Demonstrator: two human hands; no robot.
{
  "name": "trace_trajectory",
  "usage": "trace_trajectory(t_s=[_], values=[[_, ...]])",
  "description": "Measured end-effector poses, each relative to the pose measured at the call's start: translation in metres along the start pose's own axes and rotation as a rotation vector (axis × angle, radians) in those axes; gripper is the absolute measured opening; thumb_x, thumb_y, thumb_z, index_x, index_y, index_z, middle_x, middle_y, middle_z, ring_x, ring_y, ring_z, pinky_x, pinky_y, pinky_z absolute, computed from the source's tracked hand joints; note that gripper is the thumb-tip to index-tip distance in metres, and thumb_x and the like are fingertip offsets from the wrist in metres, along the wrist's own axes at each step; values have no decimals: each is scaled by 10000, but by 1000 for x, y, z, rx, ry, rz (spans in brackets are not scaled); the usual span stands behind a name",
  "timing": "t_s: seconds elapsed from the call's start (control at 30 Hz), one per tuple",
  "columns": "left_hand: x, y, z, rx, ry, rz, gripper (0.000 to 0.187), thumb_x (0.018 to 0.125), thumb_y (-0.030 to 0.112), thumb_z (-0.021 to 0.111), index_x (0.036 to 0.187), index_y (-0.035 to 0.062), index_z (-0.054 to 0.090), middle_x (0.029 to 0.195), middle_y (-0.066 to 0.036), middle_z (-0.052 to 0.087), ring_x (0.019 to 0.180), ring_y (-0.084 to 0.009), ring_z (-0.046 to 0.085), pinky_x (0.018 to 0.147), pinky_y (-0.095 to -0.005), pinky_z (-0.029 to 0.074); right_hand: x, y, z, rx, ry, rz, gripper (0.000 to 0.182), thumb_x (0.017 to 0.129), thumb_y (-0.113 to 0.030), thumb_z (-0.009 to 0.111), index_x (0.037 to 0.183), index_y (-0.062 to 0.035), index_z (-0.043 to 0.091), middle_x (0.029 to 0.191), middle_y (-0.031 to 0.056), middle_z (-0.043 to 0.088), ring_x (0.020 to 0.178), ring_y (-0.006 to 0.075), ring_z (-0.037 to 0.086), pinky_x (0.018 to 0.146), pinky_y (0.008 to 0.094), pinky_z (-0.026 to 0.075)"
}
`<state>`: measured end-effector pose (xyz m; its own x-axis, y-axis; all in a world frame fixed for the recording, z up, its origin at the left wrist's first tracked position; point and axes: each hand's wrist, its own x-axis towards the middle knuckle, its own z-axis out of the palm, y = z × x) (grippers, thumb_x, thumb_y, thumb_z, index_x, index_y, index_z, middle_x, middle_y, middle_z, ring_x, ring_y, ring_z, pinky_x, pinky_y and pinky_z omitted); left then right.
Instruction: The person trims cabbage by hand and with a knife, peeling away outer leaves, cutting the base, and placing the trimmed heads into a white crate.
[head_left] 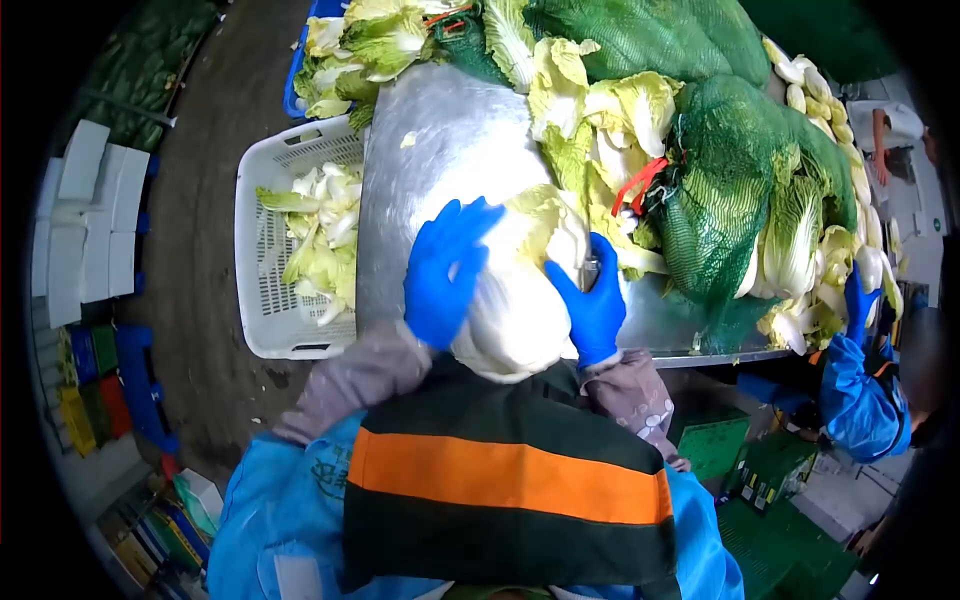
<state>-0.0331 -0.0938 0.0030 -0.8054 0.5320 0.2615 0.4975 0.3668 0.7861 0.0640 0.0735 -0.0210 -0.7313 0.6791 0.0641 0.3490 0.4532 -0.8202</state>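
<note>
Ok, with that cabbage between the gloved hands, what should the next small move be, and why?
Probably have the left hand peel back the yellowish leaf at the far end of the cabbage, with the right hand steadying it. That leaf seems to flare loose, both hands are beside the cabbage, and the white basket holds pale leaves.

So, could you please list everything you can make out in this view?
Table: one, silver metal, centre
Basket: one, white, left of table
Handled cabbage: one, white to yellow, table's near edge
Other cabbages: several, white-green, table's right side
Loose leaves: many, yellow-green, upper table and basket
Mesh sacks: at least two, green, upper right
Crate: one, blue, beyond basket
Boxes: several, white, far left
Co-workers: at least two, blue and white clothing, right
Apron: one, dark with orange band, bottom
Left grip: one, blue, cabbage's left
Right grip: one, blue, cabbage's right
</note>
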Motion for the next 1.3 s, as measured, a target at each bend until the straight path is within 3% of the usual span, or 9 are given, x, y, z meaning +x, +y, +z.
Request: trace_trajectory(t_s=[0.03, 0.2, 0.47, 0.63, 0.8, 0.9, 0.97, 1.1, 1.3], values=[[2, -7, 6, -317, 2, -134, 333, 908, 171, 454, 1226, 162, 551, 1321, -105, 464, 1235, -321, 386, 1035, -434, 233, -1, 0, -4, -2, 37, -43, 658, 681, -300, 771, 1213, -46, 479, 1085, 131, 587, 943, 240, 585, 817, 327, 460], [13, 49, -34, 3, -68, 173, 424, 853, 305, 529, 1247, 149, 531, 1347, -118, 426, 1251, -345, 352, 1047, -495, 165, -14, -51, -38, 293, -19, -326, 541, 667, -93, 732, 1139, -3, 484, 1048, 132, 556, 966, 222, 548, 847, 319, 426], [30, 19, 3, 124, -76, 200, 367, 847, 161, 498, 1205, 192, 566, 1281, -74, 505, 1237, -281, 391, 1065, -473, 134, 45, -40, 10, 308, -92, -88, 240, 771, -106, 610, 1002, -90, 546, 777, 119, 593, 679, 214, 582, 636, 313, 466], [20, 42, -11, 143, -72, 348, 361, 800, 195, 527, 1137, 99, 611, 1210, -96, 554, 1219, -333, 416, 1080, -482, 127, 50, -3, 36, 32, -105, 67, 295, 766, -230, 624, 1039, -165, 531, 855, 172, 625, 774, 369, 606, 633, 408, 474], [38, 20, 0, 108, 138, 291, 296, 814, 50, 479, 1040, 125, 655, 1051, -48, 643, 1139, -298, 493, 1046, -490, 209, 52, 8, 25, 441, 200, -174, 254, 795, -84, 631, 1041, -50, 576, 910, 69, 614, 818, 118, 557, 733, 291, 470], [45, 18, -2, 147, 133, 275, 253, 860, 125, 477, 1054, 89, 635, 1064, -52, 636, 1150, -282, 491, 1059, -465, 182, 42, -47, -21, 688, -470, -179, 374, 719, -98, 735, 1053, -49, 574, 1021, 65, 573, 1019, 193, 539, 871, 312, 440], [41, 29, -2, 235, 67, 207, 356, 884, 271, 470, 1160, 64, 559, 1254, -126, 506, 1235, -297, 394, 1072, -468, 125, 43, -46, -12, 607, -356, -472, 432, 703, -73, 738, 1098, -36, 565, 1097, 89, 576, 1041, 200, 541, 904, 318, 424], [40, 26, -11, 106, -74, 85, 542, 762, 285, 664, 1231, 77, 488, 1330, -196, 400, 1160, -357, 423, 986, -444, 292, 50, -45, -16, 894, -604, -185, 488, 695, -68, 748, 1135, -12, 546, 1160, 69, 545, 1114, 160, 479, 981, 315, 360], [27, 30, -26, 171, -195, 91, 853, 474, 341, 833, 1201, 81, 471, 1264, -233, 423, 1097, -386, 450, 932, -459, 363, 56, -31, -12, 755, -877, -236, 685, 653, -66, 776, 1267, -44, 471, 1257, 88, 500, 1177, 165, 430, 1015, 321, 333]])
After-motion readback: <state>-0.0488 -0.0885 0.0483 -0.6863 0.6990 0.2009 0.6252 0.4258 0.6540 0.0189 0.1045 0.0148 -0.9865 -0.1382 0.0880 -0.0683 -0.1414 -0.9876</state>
